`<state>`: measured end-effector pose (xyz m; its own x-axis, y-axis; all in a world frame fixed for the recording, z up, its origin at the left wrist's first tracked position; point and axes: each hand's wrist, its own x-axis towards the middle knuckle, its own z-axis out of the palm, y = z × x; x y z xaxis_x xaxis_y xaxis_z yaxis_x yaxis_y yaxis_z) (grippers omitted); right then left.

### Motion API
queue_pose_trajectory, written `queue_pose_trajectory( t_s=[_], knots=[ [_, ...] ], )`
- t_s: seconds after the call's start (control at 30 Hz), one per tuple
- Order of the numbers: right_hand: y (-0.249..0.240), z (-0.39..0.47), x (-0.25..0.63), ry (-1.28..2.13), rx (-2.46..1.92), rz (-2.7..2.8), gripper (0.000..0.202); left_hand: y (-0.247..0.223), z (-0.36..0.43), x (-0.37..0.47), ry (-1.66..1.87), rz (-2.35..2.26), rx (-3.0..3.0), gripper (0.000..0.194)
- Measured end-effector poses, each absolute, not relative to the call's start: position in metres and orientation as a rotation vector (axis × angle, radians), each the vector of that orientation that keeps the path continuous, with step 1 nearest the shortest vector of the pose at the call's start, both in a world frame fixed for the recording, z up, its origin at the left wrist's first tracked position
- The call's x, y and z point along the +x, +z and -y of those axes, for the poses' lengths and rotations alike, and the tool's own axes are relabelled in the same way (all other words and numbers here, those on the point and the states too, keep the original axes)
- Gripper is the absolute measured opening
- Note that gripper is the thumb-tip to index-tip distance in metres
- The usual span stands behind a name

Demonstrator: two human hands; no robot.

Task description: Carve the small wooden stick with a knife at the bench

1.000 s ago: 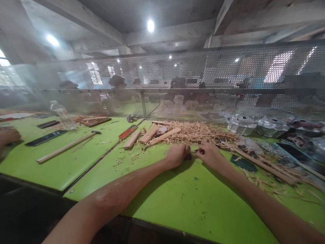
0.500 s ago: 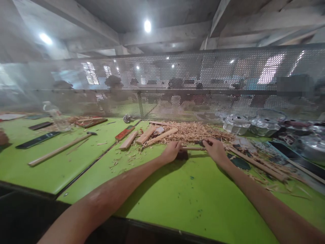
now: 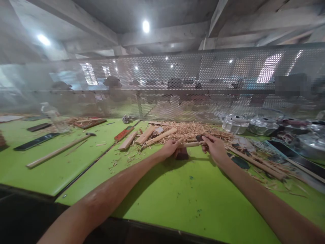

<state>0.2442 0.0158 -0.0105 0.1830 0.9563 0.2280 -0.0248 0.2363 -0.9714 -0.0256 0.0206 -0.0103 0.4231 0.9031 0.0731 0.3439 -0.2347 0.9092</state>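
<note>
In the head view my left hand (image 3: 169,149) is closed around a pale wooden stick (image 3: 191,144), which points to the right. My right hand (image 3: 212,146) is closed at the stick's far end, its thumb and forefinger pinching a small dark flat piece (image 3: 199,138); its exact kind is too small to make out. The lower fingers of this hand curl near or against the stick's tip. Below my left hand a dark reddish-brown block (image 3: 182,154) stands on the green table (image 3: 162,193), partly hidden by the fingers.
Wood shavings (image 3: 200,130) heap behind my hands, with flat wood pieces (image 3: 146,135) at left. A hammer (image 3: 61,150) lies further left, near a plastic bottle (image 3: 54,118). On the right are long sticks (image 3: 256,162) and clear containers (image 3: 235,124). A perforated screen (image 3: 157,74) borders the back.
The dark piece in my right fingers has risen slightly and tilted. My right fingers have curled in by the stick's end, and the stick shows a little higher. The left hand has barely moved.
</note>
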Motion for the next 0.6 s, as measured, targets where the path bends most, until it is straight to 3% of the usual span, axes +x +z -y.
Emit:
queue_pose_trajectory(
  t_s=[0.1, 0.27, 0.43, 0.5, 0.6],
  knots=[
    [-0.006, -0.013, 0.240, 0.997, -1.020, 1.071, 0.046, 0.000, -0.023, -0.033, 0.660, -1.005, 1.886, 0.074],
    [-0.004, -0.012, 0.242, 1.037, -1.029, 1.042, 0.036, 0.020, -0.021, -0.044, 0.502, -0.825, 1.966, 0.030],
    [-0.009, -0.009, 0.243, 0.984, -1.081, 1.246, 0.035, 0.032, -0.019, -0.052, 0.263, -0.686, 1.863, 0.035],
    [-0.012, -0.007, 0.238, 1.007, -1.087, 1.345, 0.041, 0.030, -0.017, -0.051, 0.208, -0.679, 1.849, 0.026],
    [-0.016, -0.004, 0.231, 1.039, -1.068, 1.440, 0.056, 0.021, -0.017, -0.047, 0.236, -0.681, 1.788, 0.033]
  ],
)
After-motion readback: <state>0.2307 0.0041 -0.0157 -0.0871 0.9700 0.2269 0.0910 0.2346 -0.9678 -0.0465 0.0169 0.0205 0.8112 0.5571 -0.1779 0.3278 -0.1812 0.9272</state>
